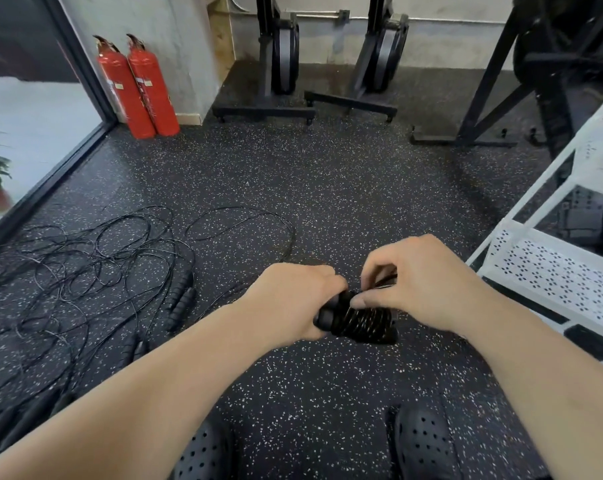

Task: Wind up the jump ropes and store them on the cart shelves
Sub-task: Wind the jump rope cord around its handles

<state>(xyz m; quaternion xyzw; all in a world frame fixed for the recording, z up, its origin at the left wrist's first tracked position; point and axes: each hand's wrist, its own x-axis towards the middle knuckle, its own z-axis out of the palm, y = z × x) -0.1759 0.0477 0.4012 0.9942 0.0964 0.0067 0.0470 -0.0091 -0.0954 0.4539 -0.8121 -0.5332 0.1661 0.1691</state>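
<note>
1. Clearly, my left hand (293,299) was clenched round the end of the wound jump rope (359,323), held above the speckled floor (327,188).
2. My right hand (421,282) pinched a strand of its cord between thumb and fingers, at the coil's top.
3. To my left, loose jump ropes (96,258) lay tangled on the floor, well apart from the white cart (549,271) with perforated shelves on my right.
</note>
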